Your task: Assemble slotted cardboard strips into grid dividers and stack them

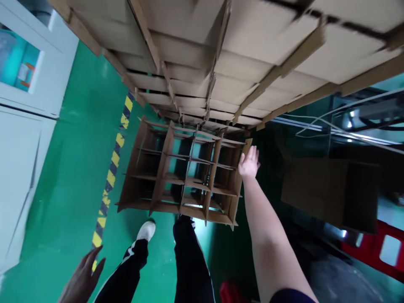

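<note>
A brown cardboard divider grid (216,168) with several open cells is in front of my legs, with green floor showing through some of them. My right hand (249,162) reaches out beside its right edge, palm side toward the panel and fingers stretched; whether it touches the cardboard I cannot tell. Low on the left, my left hand (83,277) hangs over the floor with thumb and fingers apart, holding nothing. Behind the grid rises a tall stack of similar cardboard dividers (246,63), close against the grid's far edge.
Yellow-black striped tape (115,160) runs along the green floor (75,176) on the left, past a white cabinet (23,168). To the right are a cardboard box (312,191), white cables (347,132) and a red plastic item (372,248). My shoe (147,230) is near the grid.
</note>
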Demonstrator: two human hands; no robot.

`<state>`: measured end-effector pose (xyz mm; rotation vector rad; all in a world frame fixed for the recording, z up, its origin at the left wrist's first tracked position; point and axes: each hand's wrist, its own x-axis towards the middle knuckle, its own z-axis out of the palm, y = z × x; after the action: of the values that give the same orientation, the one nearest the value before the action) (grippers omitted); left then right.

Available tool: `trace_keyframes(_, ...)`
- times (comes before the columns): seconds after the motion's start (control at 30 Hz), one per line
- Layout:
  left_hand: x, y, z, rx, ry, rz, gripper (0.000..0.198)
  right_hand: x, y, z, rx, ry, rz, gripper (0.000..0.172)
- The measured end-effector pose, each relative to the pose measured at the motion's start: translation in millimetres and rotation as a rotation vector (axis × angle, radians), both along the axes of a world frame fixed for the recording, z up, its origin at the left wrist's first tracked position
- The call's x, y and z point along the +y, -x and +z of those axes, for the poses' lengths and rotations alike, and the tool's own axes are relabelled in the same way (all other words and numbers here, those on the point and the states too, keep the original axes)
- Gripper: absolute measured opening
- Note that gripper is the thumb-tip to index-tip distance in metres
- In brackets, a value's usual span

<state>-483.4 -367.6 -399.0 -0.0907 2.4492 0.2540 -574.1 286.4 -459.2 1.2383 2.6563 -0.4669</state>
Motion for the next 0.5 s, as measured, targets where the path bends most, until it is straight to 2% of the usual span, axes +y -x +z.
trace_keyframes(0.1, -2, -50, 4.0, -0.077, 0.01, 0.078, 0.052, 2, 14, -19.7, -0.056, 0.049, 0.037, 0.064)
trace_keyframes(0.17, 2, -66, 8.5, -0.123, 0.015, 0.107, 0.05, 0, 14, -25.6, -0.058, 0.063, 0.014, 0.064)
trace_keyframes(0.33, 17, -68, 20.7, -0.122, -0.008, 0.141, 0.045, 3, 11, -20.7, -0.103, 0.143, -0.01, 0.065)
trace_keyframes(0.43, 22, -63, 28.6, -0.094, -0.025, 0.135, 0.044, 6, 12, -7.4, -0.084, 0.153, -0.028, 0.065)
trace_keyframes(0.5, 22, -61, 35.8, -0.084, -0.027, 0.128, 0.046, 2, 1, 6.4, 0.007, 0.12, -0.055, 0.063)
